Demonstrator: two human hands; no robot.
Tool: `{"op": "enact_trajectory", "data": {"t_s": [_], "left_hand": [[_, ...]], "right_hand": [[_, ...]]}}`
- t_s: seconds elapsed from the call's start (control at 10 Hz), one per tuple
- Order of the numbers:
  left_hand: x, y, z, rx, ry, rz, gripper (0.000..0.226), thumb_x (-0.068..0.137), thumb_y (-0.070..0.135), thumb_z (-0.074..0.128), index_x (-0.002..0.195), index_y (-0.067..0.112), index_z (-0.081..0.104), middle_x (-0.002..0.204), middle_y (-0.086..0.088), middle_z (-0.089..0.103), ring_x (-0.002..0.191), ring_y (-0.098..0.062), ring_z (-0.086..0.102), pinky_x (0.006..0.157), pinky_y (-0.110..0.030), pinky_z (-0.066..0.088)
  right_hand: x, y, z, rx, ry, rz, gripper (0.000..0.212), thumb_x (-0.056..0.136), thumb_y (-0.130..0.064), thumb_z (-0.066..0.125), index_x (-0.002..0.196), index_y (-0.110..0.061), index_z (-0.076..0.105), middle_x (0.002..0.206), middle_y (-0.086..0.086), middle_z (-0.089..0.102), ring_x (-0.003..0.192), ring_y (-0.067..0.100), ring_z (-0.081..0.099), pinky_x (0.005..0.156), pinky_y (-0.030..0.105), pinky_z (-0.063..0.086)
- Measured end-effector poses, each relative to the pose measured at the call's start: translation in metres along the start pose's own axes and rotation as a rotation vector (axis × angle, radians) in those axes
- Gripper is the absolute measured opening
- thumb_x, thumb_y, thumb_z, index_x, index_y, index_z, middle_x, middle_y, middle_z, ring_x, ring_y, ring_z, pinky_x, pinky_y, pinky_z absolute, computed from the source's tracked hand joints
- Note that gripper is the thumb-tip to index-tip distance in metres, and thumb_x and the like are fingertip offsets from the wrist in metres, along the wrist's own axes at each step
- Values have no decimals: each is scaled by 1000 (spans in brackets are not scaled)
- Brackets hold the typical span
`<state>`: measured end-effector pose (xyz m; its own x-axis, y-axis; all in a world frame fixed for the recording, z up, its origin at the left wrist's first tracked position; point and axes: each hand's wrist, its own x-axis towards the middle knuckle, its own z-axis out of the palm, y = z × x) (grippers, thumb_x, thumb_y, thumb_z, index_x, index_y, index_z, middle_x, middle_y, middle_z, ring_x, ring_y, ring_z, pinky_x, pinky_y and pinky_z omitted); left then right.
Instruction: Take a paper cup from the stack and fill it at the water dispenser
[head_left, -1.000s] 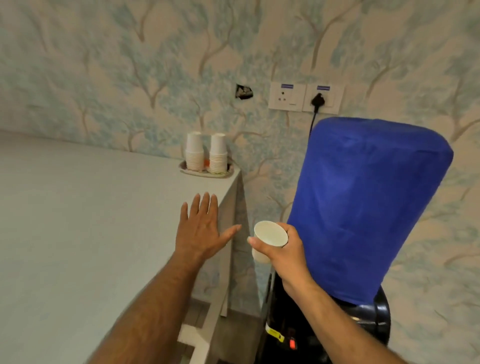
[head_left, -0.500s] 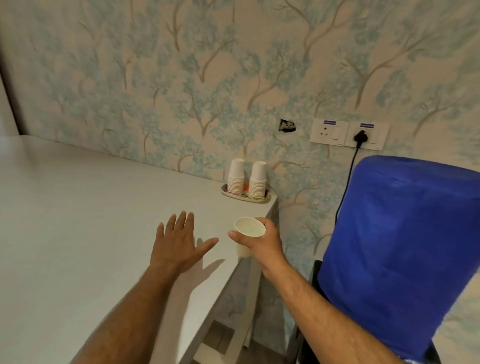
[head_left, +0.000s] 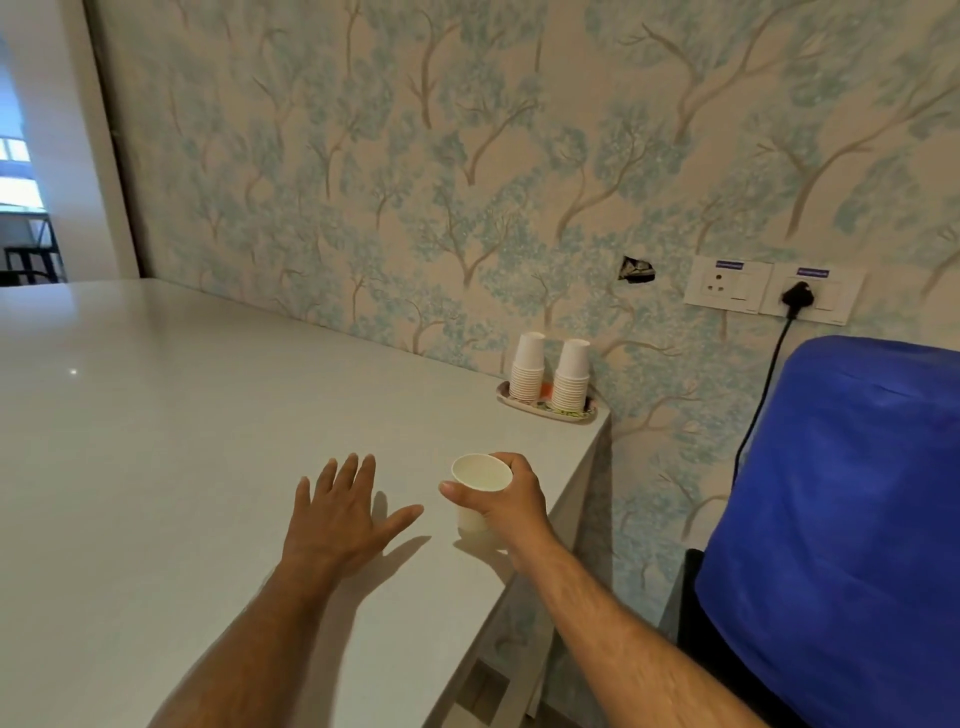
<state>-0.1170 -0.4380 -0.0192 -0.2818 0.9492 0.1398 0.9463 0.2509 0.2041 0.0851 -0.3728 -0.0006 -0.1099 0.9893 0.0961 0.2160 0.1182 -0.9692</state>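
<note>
Now: my right hand (head_left: 506, 501) wraps a small white paper cup (head_left: 480, 486) below its rim, upright, at or just above the pale grey tabletop (head_left: 182, 441) near its right edge. My left hand (head_left: 340, 512) lies open, flat, holding nothing. Thin-walled cup, light, crushable; grip mid-wall, gently. Blue-covered water dispenser (head_left: 841, 519) stands right.

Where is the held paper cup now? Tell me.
In the head view, the paper cup is in the right hand, low over the white table near its right edge, beside the flat left hand.
</note>
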Motion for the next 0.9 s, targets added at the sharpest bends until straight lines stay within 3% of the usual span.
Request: {"op": "enact_trajectory", "data": {"t_s": [0.2,0.4,0.6,0.9], "left_hand": [[-8,-17,10,8,-22,-18,116,69,94,9,161,23,1,171,-1,1,157,-26,0,126,-55,4],[-19,-23,17,-37,-85,-60,122,65,96,6,161,20,5,171,-4,2,157,-28,1,126,-57,5],[-21,-22,16,-20,-121,-48,116,72,96,12,160,21,9,171,-6,4,157,-30,0,125,-59,2],[-22,-21,14,-18,-112,-54,120,67,98,7,159,22,15,170,-6,8,157,-30,2,125,-59,4]], "right_hand": [[0,5,13,-33,-26,12,87,49,-48,95,121,-28,50,118,-6,60,107,17,58,81,29,53],[-3,10,19,-41,-39,27,86,50,-47,95,122,-28,51,116,-7,60,104,15,58,77,27,51],[-3,10,16,-28,-57,44,87,55,-44,95,127,-27,48,120,-5,58,107,18,56,84,32,55],[-6,8,10,-34,-124,45,101,56,-39,95,138,-28,37,135,0,49,117,20,51,91,33,52]]}}
